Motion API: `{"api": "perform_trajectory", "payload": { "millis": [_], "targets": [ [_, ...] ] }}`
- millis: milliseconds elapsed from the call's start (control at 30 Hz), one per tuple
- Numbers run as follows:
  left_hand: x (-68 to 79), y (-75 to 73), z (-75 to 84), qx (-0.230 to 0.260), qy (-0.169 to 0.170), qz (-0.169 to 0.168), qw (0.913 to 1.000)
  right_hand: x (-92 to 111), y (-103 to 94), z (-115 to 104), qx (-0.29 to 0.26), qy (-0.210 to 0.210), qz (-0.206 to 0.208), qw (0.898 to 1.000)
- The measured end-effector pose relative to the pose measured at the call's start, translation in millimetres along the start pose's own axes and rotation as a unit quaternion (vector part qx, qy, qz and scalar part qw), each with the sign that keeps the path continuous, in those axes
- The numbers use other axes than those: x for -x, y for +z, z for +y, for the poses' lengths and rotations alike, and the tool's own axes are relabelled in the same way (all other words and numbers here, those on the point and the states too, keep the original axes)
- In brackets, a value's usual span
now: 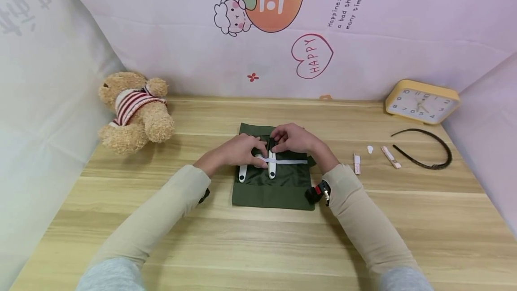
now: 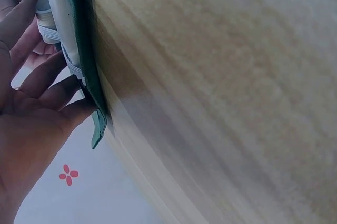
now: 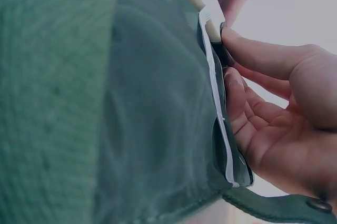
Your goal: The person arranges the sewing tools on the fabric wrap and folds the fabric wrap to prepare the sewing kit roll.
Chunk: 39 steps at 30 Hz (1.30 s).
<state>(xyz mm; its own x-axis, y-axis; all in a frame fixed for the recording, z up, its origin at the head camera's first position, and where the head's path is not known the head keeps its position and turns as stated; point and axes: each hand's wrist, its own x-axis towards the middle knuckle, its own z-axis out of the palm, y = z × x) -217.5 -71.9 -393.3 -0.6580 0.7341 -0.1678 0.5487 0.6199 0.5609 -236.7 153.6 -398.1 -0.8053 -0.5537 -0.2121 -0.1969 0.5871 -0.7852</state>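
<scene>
The left hand (image 1: 241, 149) is pinching the white strap (image 1: 292, 162) while the right hand (image 1: 295, 138) is gripping the white-handled tool (image 1: 272, 169) beneath it on the green pouch (image 1: 274, 196), so straight, gentle sliding is probably serving best.

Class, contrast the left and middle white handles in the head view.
The left handle lies near the edge of the green pouch; the middle handle lies farther in. The left hand hides the left handle's upper part; the middle handle shows more length. Both are white with a dark dot.
</scene>
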Motion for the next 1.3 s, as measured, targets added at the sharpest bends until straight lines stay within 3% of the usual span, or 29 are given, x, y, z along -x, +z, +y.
{"api": "perform_trajectory", "payload": {
  "millis": [367, 700, 933, 1300],
  "targets": [
    [0.9, 0.7, 2.7, 0.003, 0.001, 0.007, 1.0000, -0.3, -2.3, -1.5, 0.024, -0.001, -0.022, 0.999],
    [0.6, 0.7, 3.5, 0.004, 0.003, 0.010, 0.9999, 1.7, -4.3, 0.2, 0.024, -0.028, -0.035, 0.999],
    [4.5, -1.5, -1.7, 0.004, 0.005, 0.000, 1.0000, 0.6, -1.5, -4.5, 0.023, -0.013, -0.035, 0.999],
    [4.0, -11.4, 0.2, 0.040, 0.017, 0.025, 0.9988, 23.6, -24.9, -2.8, 0.014, -0.042, 0.067, 0.997]
  ]
}}
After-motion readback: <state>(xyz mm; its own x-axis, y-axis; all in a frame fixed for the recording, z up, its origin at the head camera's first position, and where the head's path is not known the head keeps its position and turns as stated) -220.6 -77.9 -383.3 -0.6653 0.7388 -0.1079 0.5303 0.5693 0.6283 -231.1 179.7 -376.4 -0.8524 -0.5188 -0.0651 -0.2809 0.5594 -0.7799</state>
